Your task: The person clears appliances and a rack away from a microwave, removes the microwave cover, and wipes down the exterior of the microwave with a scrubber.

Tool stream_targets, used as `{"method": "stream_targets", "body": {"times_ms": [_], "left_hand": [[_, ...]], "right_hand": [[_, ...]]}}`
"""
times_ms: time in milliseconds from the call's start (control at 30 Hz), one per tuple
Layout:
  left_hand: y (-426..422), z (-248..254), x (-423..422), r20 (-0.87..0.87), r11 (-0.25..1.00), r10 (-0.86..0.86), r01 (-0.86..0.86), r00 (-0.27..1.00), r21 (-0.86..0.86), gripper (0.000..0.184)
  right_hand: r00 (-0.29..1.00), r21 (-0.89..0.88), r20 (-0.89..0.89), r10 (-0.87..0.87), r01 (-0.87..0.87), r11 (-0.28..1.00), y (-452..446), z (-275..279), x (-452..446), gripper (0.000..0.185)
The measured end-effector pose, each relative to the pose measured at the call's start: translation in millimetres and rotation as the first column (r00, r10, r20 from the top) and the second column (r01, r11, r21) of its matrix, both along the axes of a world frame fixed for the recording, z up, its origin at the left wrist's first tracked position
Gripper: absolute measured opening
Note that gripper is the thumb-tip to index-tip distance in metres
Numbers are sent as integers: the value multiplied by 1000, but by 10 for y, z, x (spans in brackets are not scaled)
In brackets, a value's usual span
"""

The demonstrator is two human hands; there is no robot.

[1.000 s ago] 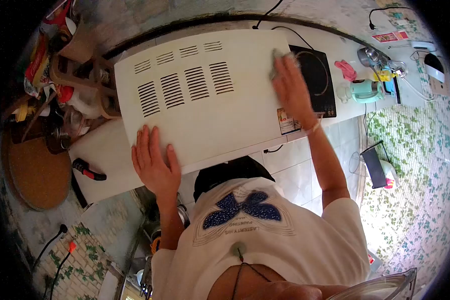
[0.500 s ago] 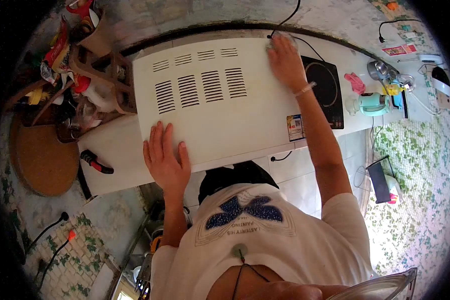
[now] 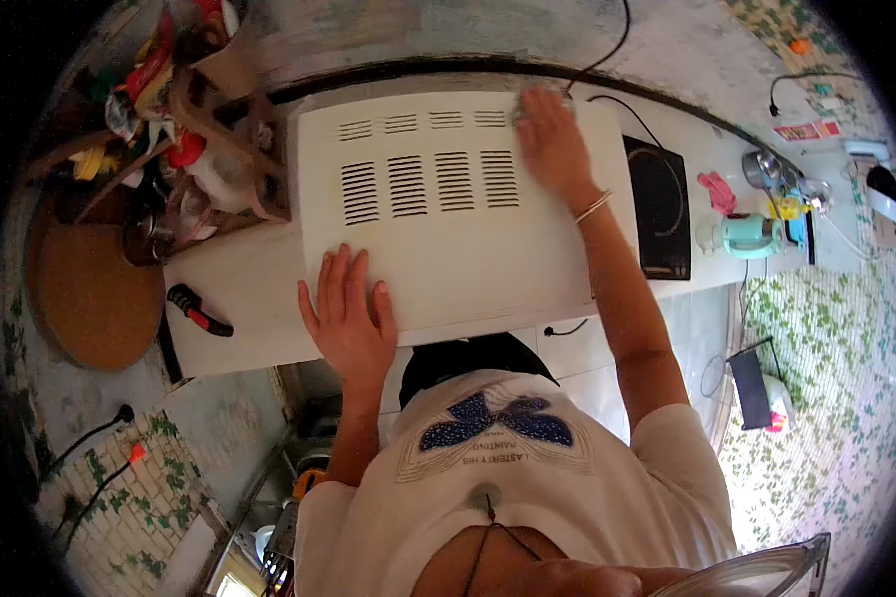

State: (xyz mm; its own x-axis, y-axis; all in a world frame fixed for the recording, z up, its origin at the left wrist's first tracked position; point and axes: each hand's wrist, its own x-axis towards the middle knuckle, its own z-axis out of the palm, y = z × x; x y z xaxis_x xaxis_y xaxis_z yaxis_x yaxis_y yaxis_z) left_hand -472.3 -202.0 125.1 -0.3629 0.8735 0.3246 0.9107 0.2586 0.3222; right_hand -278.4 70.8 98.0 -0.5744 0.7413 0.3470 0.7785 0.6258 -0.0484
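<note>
A white appliance casing (image 3: pixel 448 264) with two rows of vent slots lies in front of me on a white counter. My left hand (image 3: pixel 353 318) rests flat on its near left part, fingers spread, holding nothing. Toward the back, right of the short slots, my right hand (image 3: pixel 556 144) presses down on the casing with its fingers close together. A small grey pad or cloth (image 3: pixel 519 107) shows at its fingertips; most of it is hidden beneath them. A bracelet circles my right wrist.
A black induction cooktop (image 3: pixel 661 224) stands right of the casing, with a mint-green kettle-like appliance (image 3: pixel 750 236) farther right. At left are a brown rack (image 3: pixel 231 139) of kitchen goods, a round brown board (image 3: pixel 95 298) and a black-and-red folding-knife-like tool (image 3: pixel 200 310).
My right hand has slid left across the back of the casing, from its far right corner toward the slots. My left hand stays on the casing. The whole view has shifted slightly.
</note>
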Motion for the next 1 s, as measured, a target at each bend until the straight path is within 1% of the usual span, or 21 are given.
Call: {"method": "stream_targets", "body": {"times_ms": [33,100,133,167,200,233,300,367,400,467,533,567,600,633,700,733,800,833,900,933,1000], "left_hand": [[1,-2,-5,-4,1000,15,-15,1000,-3,33],[-8,-2,-18,21,1000,-14,14,1000,21,32],[-10,-8,-12,19,1000,-8,7,1000,21,33],[-21,-11,-19,7,1000,-12,12,1000,20,33],[-18,-14,-21,16,1000,-9,9,1000,9,33],[-12,-12,-23,27,1000,-6,6,1000,-1,34],[-16,-8,-34,30,1000,-14,13,999,13,34],[-57,-20,-68,36,1000,-18,17,999,20,34],[-91,-38,-103,44,999,-35,34,998,21,35],[-135,-59,-145,61,999,-40,39,997,23,35],[-197,-58,-176,95,998,-46,43,994,39,36],[-185,-56,-180,104,999,-33,29,994,34,36],[-136,-39,-153,108,999,-35,33,994,25,37],[-100,-29,-139,109,999,-39,37,993,18,37],[-88,-17,-134,101,1000,-23,21,995,17,37],[-87,-12,-138,89,1000,-20,19,996,14,36],[-91,-40,-135,91,999,-20,17,996,37,36],[-96,-47,-137,98,998,-26,20,995,61,36],[-107,-27,-138,98,998,-28,22,995,56,36],[-102,-17,-146,99,998,-27,21,995,56,36],[-114,-45,-149,93,998,-21,16,995,57,36]], "right_hand": [[988,12,-115,103,-102,995,-81,-76,-232,43],[942,57,-188,279,-273,960,-250,-55,-835,39],[950,2,-37,311,-311,950,-354,9,-1148,41],[924,-31,-141,356,-364,931,-458,-1,-1479,42],[908,49,-142,395,-392,919,-571,-25,-1754,40],[900,31,-146,410,-410,911,-675,-13,-2022,39],[891,51,-123,436,-433,900,-894,59,-2152,40],[869,-22,-198,453,-466,885,-999,111,-2173,41],[881,21,-142,451,-453,891,-961,113,-2108,41],[932,59,-68,355,-352,934,-868,84,-1858,41],[964,-61,-10,266,-266,962,-673,112,-1455,44],[969,-147,-42,242,-246,958,-552,128,-1213,44],[973,-12,148,175,-175,985,-424,60,-1034,44],[958,36,263,112,-126,991,-506,308,-952,43],[997,-91,15,80,-78,993,-472,168,-1042,43],[996,-91,11,85,-84,992,-441,94,-1125,43],[955,45,-89,283,-280,959,-493,44,-1431,43],[955,45,-94,283,-280,959,-535,33,-1574,43],[909,47,-107,403,-401,915,-621,107,-1800,43],[906,53,-109,408,-405,913,-703,160,-1806,43],[812,-86,57,582,-576,813,-1034,334,-1730,42]]}}
